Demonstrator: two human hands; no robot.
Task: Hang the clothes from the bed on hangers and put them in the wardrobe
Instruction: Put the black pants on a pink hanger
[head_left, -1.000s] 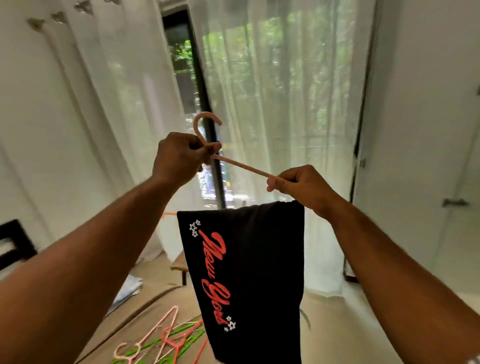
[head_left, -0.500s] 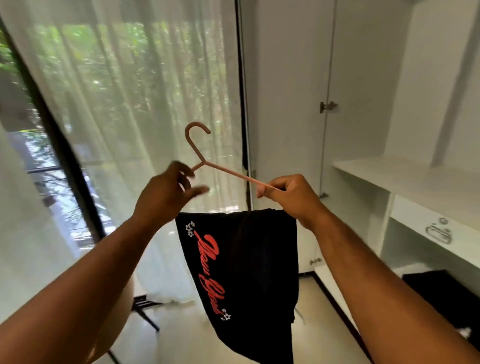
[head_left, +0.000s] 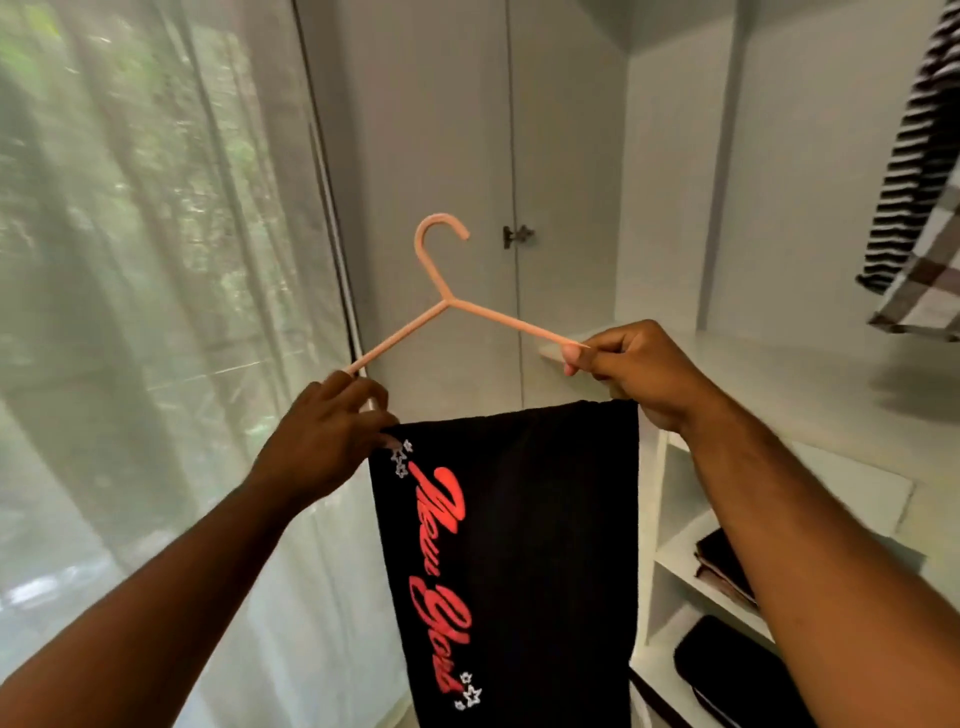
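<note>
Hanging folded from a pink hanger (head_left: 447, 302), the black garment (head_left: 545, 519) shows red script lettering down its front, with small white stars at either end of the words. The person holds it up in front of the white wardrobe (head_left: 441, 130), beside the sheer curtain (head_left: 156, 260). The right hand (head_left: 631, 371) is closed round the hanger's right end, just above the cloth's top edge. The left hand (head_left: 322, 447) curls its fingers on the left end, touching the cloth's upper corner.

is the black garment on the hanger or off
On it: the black garment hangs draped from the pink hanger, top edge straight between its two ends.
</note>
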